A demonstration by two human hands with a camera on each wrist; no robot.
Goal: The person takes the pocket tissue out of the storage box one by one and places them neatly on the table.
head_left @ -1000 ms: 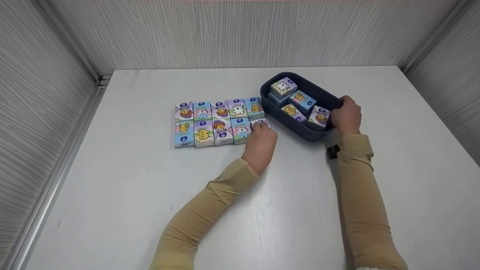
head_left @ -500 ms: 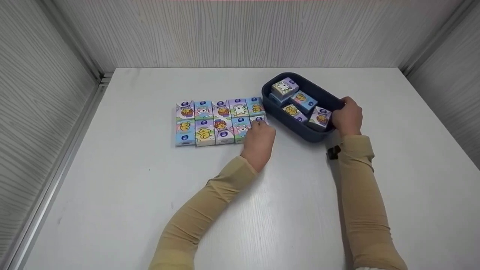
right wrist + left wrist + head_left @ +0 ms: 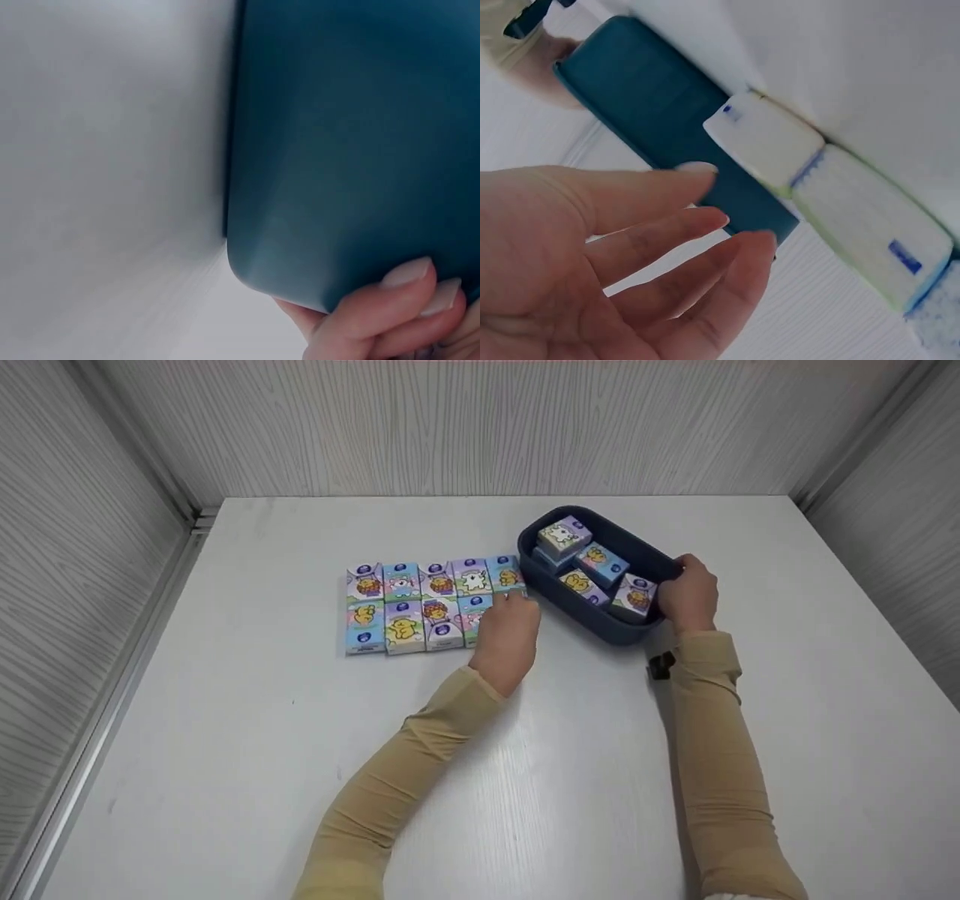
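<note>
Two rows of small cartoon-printed packs (image 3: 405,626) lie side by side on the white table. My left hand (image 3: 510,641) is over the right end of the front row, hiding the pack there. In the left wrist view its thumb and fingers (image 3: 750,259) are loosely bent with a gap between them, holding nothing, beside the white sides of the packs (image 3: 874,217). My right hand (image 3: 690,594) grips the near right end of a dark blue bin (image 3: 577,612), its fingertips (image 3: 409,274) against the bin's outer wall. Several more packs (image 3: 602,562) lie loose inside the bin.
The bin stands at an angle, its left end close beside the back row. Grey wood-grained panels (image 3: 480,427) wall the table (image 3: 225,750) at the back and both sides. A small black object (image 3: 660,666) sits at the right wrist.
My left hand has shifted slightly left and away from me, covering the end of the front row more fully. My right hand and the bin stay in place.
</note>
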